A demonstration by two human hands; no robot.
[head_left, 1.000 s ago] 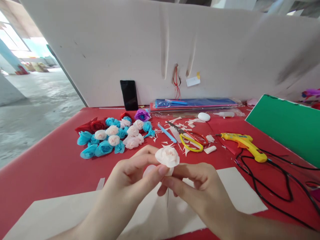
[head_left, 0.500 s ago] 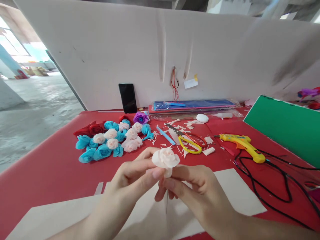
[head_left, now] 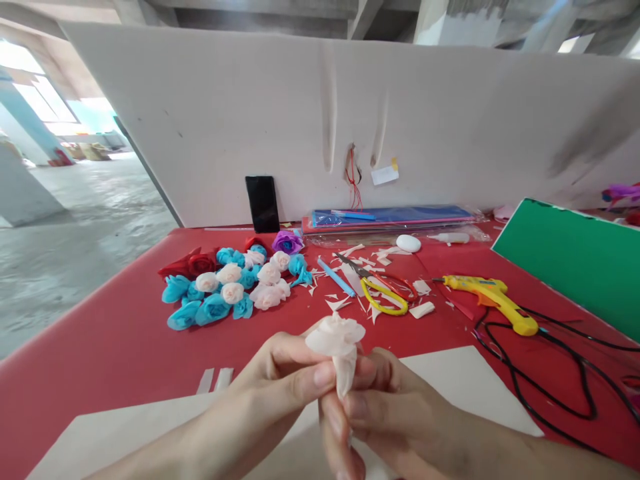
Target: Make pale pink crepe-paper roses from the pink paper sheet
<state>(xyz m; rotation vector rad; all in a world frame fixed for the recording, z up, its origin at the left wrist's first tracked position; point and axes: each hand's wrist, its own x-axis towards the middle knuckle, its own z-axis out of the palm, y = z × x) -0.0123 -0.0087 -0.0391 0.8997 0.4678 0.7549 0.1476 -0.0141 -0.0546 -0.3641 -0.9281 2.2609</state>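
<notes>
A pale pink paper rose is held up in front of me over the sheet of cream paper. My left hand pinches it just beneath the bloom, thumb at the front. My right hand has its fingers closed lower down, around the rose's tapering base and the stem. Most of the stem is hidden by the fingers. To the far left lies a cluster of finished blooms, with a blue paper rose, a white paper rose and a purple paper rose among them.
Scissors and a light blue pen lie among paper scraps on the red table. A yellow glue gun with a looping black cord sits to the right, near a green board. A phone leans on the white partition.
The rose has tipped so its tapering base shows more. My right hand has moved lower and curled around the stem. The whole view has shifted slightly.
</notes>
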